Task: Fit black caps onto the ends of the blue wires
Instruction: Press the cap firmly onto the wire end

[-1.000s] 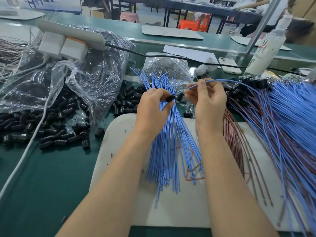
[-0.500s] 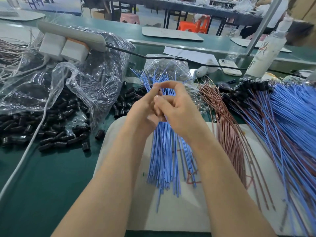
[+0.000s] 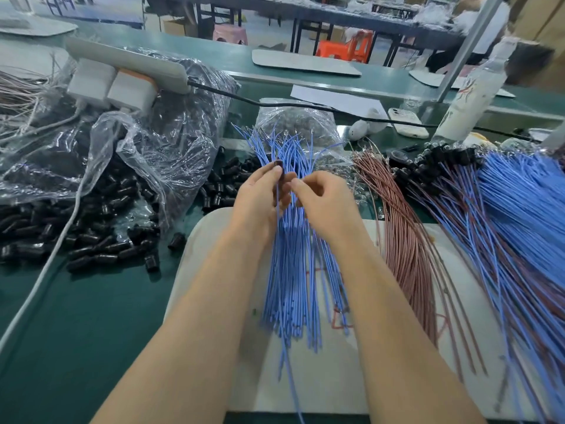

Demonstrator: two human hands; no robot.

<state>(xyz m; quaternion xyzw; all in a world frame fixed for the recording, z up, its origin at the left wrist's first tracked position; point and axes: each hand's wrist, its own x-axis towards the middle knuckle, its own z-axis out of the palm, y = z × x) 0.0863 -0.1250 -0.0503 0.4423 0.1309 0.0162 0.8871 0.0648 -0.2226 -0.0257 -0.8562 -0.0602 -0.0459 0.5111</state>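
So, black caps (image 3: 101,249) are heaped far left by a plastic bag (image 3: 159,154). Mid-frame the left hand (image 3: 260,203) pinches one cap (image 3: 278,164) over the blue wires (image 3: 290,270) lying on a white mat (image 3: 201,255). Just beside it the right hand (image 3: 327,203) is curled, can't tell around what. Far right sit the capped wires (image 3: 519,209).

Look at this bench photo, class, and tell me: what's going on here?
A person is capping blue wires at a green bench. The left hand pinches a black cap with a blue wire running down from it. The right hand, fingers curled, meets it there, though what it pinches is unclear. Uncapped wires lie on the white mat, loose caps to the left and capped wires to the right.
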